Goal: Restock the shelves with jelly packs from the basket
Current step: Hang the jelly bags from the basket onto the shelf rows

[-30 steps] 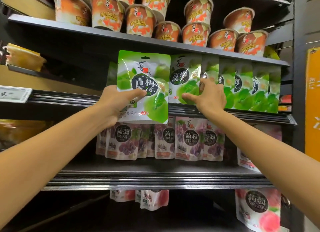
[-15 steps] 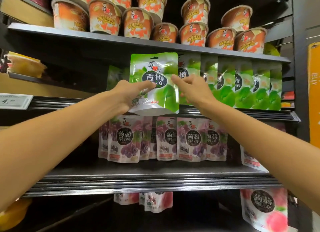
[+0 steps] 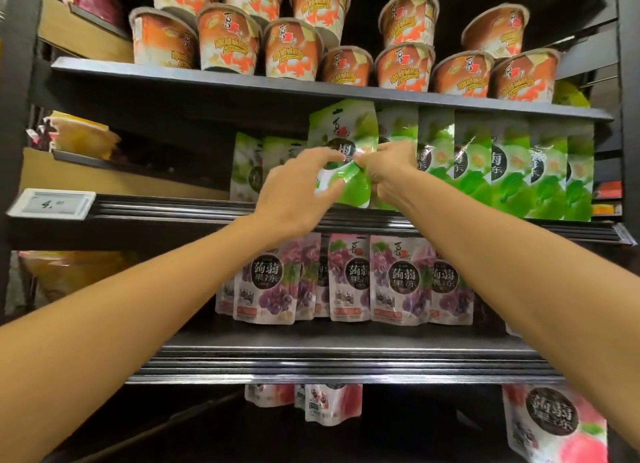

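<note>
A green jelly pack [image 3: 343, 130] stands on the middle shelf [image 3: 173, 208], at the left end of a row of like green packs [image 3: 512, 172]. My left hand [image 3: 298, 192] grips its lower left part, fingers curled over the front. My right hand [image 3: 391, 175] pinches the pack's right side at mid-height. The pack's lower half is creased and partly hidden by both hands. The basket is out of view.
Orange jelly cups [image 3: 294, 43] crowd the top shelf. Two more green packs [image 3: 252, 165] stand further back to the left. Purple grape packs [image 3: 349, 275] fill the shelf below, pink peach packs [image 3: 554, 424] the lowest. A price tag [image 3: 52, 203] hangs on the rail at left.
The green pack has moved right and deeper onto the shelf, up against the row. My right hand has gone from reaching with open fingers to pinching the pack.
</note>
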`<move>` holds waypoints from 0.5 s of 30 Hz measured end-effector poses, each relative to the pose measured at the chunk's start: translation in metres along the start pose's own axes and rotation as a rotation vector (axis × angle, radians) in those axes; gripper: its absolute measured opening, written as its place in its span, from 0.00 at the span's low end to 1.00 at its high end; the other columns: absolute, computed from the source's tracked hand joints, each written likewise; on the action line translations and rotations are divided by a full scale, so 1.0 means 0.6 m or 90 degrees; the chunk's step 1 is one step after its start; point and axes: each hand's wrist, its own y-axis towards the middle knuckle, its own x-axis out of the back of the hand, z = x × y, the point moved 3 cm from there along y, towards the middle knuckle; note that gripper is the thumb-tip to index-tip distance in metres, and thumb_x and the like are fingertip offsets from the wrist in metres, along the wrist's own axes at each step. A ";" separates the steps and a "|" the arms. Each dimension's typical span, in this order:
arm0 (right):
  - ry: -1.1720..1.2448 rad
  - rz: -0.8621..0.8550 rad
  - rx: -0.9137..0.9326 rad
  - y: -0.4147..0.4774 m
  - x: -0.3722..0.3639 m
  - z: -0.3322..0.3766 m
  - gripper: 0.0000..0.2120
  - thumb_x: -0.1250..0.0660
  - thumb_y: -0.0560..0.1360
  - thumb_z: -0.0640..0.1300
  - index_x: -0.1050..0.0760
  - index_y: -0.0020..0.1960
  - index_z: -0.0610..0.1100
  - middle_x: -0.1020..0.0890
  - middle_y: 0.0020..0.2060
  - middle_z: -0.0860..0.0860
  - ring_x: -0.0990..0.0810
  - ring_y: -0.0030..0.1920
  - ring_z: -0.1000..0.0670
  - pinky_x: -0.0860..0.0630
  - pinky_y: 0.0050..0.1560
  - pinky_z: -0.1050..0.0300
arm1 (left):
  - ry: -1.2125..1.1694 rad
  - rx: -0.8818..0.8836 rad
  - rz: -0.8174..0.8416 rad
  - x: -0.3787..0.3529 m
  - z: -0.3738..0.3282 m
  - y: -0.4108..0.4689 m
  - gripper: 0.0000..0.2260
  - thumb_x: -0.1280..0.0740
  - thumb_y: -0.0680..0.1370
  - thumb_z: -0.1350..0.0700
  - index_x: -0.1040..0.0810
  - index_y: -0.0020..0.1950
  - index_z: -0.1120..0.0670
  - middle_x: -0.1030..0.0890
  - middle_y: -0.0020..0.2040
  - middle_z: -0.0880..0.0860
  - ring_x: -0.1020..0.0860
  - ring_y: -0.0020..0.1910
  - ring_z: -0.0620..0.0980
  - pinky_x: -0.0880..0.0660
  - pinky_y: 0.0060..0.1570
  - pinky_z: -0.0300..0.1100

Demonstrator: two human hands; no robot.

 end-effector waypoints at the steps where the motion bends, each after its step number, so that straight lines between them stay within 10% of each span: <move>1: -0.020 -0.002 0.018 -0.003 -0.002 -0.003 0.16 0.24 0.71 0.42 0.22 0.56 0.37 0.17 0.51 0.42 0.17 0.51 0.41 0.19 0.54 0.45 | 0.044 -0.014 0.026 -0.009 -0.003 -0.005 0.18 0.39 0.81 0.47 0.28 0.70 0.47 0.28 0.72 0.48 0.27 0.67 0.50 0.35 0.69 0.53; 6: -0.127 0.028 0.142 -0.005 0.000 -0.003 0.06 0.26 0.74 0.43 0.22 0.42 0.45 0.16 0.41 0.44 0.16 0.44 0.45 0.18 0.50 0.43 | 0.097 -0.010 0.082 -0.046 0.007 -0.031 0.17 0.41 0.81 0.47 0.26 0.69 0.48 0.29 0.73 0.48 0.30 0.69 0.48 0.41 0.73 0.53; 15: -0.244 -0.003 0.311 -0.019 0.015 -0.007 0.26 0.27 0.74 0.44 0.35 0.66 0.39 0.23 0.53 0.45 0.22 0.51 0.45 0.23 0.53 0.50 | 0.126 -0.033 0.031 -0.058 0.011 -0.033 0.17 0.43 0.81 0.45 0.24 0.66 0.47 0.27 0.70 0.46 0.33 0.70 0.48 0.44 0.71 0.48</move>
